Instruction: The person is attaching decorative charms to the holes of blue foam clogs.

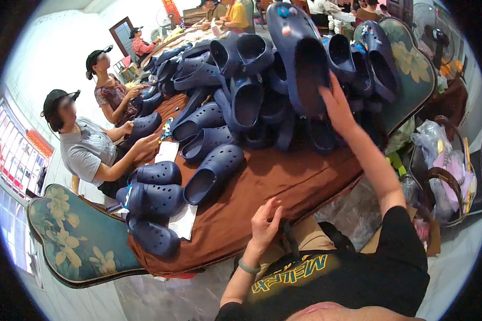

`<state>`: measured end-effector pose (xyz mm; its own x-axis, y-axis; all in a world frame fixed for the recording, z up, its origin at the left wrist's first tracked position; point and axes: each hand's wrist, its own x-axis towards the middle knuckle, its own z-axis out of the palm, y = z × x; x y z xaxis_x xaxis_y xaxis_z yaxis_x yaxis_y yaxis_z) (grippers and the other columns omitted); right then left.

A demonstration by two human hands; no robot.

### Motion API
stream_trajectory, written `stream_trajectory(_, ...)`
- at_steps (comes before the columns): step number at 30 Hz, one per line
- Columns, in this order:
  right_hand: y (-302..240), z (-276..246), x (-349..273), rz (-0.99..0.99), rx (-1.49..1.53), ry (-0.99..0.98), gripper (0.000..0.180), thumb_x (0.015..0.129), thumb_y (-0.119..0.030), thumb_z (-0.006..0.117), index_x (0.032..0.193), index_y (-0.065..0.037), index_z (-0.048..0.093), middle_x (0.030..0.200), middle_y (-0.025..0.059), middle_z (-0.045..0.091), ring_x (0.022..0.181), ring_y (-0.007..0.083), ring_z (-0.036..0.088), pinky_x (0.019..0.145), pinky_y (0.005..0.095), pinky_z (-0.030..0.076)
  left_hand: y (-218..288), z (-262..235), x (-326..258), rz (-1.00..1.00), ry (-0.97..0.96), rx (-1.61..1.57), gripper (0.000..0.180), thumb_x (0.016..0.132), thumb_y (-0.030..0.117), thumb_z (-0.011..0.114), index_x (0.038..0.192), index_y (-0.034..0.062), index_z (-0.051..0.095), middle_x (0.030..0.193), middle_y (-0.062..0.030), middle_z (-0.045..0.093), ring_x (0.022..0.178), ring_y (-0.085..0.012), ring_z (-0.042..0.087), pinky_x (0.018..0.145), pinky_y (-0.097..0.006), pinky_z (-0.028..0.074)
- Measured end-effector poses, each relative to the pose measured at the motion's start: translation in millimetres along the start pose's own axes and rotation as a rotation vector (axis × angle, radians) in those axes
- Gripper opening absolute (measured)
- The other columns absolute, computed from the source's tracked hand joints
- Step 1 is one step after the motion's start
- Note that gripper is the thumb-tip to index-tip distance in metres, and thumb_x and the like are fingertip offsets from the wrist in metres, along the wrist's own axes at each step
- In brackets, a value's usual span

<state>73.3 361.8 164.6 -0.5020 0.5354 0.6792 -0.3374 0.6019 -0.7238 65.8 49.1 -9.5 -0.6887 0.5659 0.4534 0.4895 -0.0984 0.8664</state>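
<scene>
My right hand (338, 104) grips the heel end of a dark navy clog (290, 40) at the far side of the table. The clog is tilted with its toe up, and small coloured charms sit on its toe. Its opening faces me, and some of my fingers are hidden by the heel. Nearer to me, my left hand (266, 222) hovers at the table's front edge, fingers loosely bent and apart, with nothing in it. A large heap of navy clogs (246, 101) lies behind and around the held one. Another clog (214, 174) rests apart, left of centre.
Brown cloth (225, 230) covers the table. Several clogs (155, 198) and white paper (183, 222) lie at its left. Two people in dark hats (88, 144) handle clogs along that side. A bag of plastic wrapping (439, 166) stands at right, below a fan (436, 37).
</scene>
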Motion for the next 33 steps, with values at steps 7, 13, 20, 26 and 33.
stream_trajectory(7, 20.5, 25.7, 141.0, 0.212, 0.040, -0.021, 0.048, 0.083, -0.019, 0.048, 0.126, -0.001, 0.043, 0.078, 0.0093, 0.057, 0.052, 0.0165, 0.053, 0.037, 0.0302, 0.040, -34.3, -2.2, -20.4, 0.017, 0.012, 0.137, 0.030, 0.082, 0.005, 0.068, 0.111, 0.0005, 0.062, 0.097, -0.0122, 0.067, 0.089, -0.0234, 0.066, 0.079, -0.032, 0.052)
stream_trajectory(13, 33.3, 50.3, 147.6, 0.335, -0.214, -0.009, 0.047, 0.083, -0.025, 0.049, 0.121, 0.002, 0.048, 0.081, 0.0143, 0.059, 0.057, 0.0236, 0.058, 0.044, 0.0347, 0.048, -33.9, -5.6, -23.3, 0.064, -0.004, 0.168, 0.025, 0.082, 0.004, 0.066, 0.107, 0.0001, 0.063, 0.094, -0.0124, 0.067, 0.089, -0.0252, 0.065, 0.079, -0.032, 0.052)
stream_trajectory(20, 118.5, 31.0, 168.7, -0.100, -0.907, 0.060, 0.076, 0.087, -0.056, 0.051, 0.127, 0.006, 0.039, 0.118, 0.0333, 0.047, 0.112, 0.0468, 0.048, 0.098, 0.0484, 0.040, -28.1, -0.6, -17.4, 0.151, -0.047, 0.172, 0.021, 0.081, 0.002, 0.067, 0.101, -0.0001, 0.065, 0.091, -0.0112, 0.068, 0.088, -0.0255, 0.064, 0.078, -0.033, 0.052)
stream_trajectory(26, 76.7, 82.0, 135.5, 0.228, -0.662, 0.032, 0.075, 0.087, -0.059, 0.048, 0.132, 0.000, 0.035, 0.132, 0.0257, 0.037, 0.122, 0.0469, 0.040, 0.102, 0.0527, 0.035, -29.8, -9.3, -20.8, 0.114, -0.016, 0.234, 0.015, 0.081, 0.002, 0.066, 0.096, -0.0008, 0.067, 0.090, -0.0112, 0.068, 0.086, -0.0249, 0.064, 0.078, -0.033, 0.051)
stream_trajectory(33, 37.3, 43.4, 111.7, 0.140, -0.938, -0.048, 0.066, 0.091, -0.055, 0.046, 0.131, -0.004, 0.040, 0.131, 0.0207, 0.040, 0.120, 0.0378, 0.039, 0.099, 0.0505, 0.037, -25.1, 2.9, -18.0, 0.120, -0.047, 0.233, 0.015, 0.081, 0.000, 0.066, 0.096, -0.0009, 0.066, 0.089, -0.0116, 0.067, 0.085, -0.0234, 0.064, 0.077, -0.031, 0.051)
